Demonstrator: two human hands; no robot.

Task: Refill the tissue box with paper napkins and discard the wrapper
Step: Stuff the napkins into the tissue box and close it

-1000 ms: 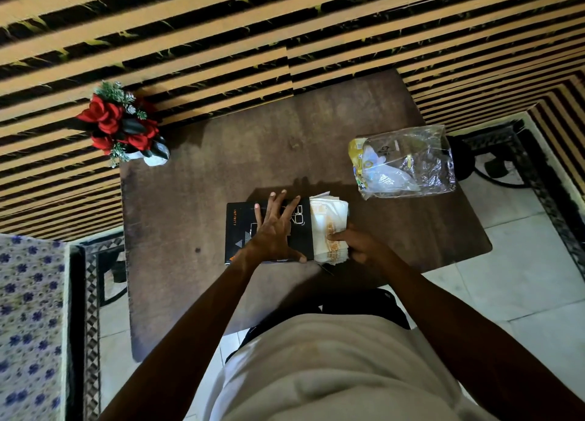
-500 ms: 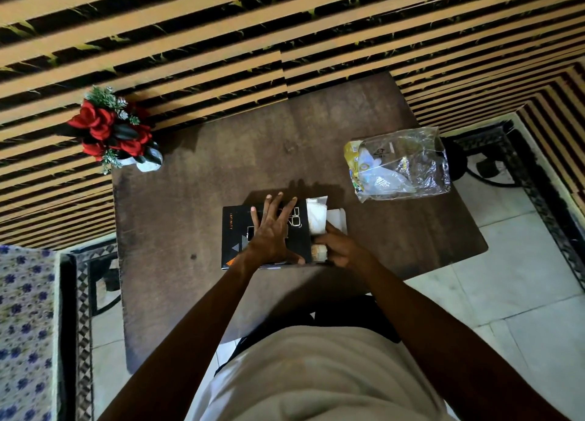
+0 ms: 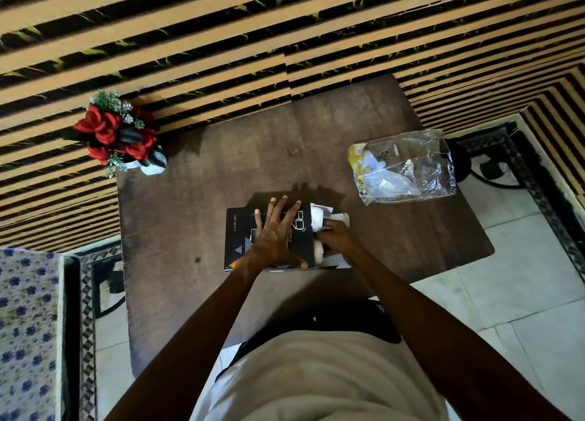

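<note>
Pressing your flat, open left hand [image 3: 275,230] on the black tissue box [image 3: 240,240], you have driven the napkins [image 3: 317,222] mostly inside with your curled right hand [image 3: 335,240], leaving the empty wrapper [image 3: 408,167] farther off for discarding.

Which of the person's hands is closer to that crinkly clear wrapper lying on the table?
The right hand. It works at the open end of the black tissue box, on the side toward the wrapper. The left hand lies flat on the box top, farther away.
</note>
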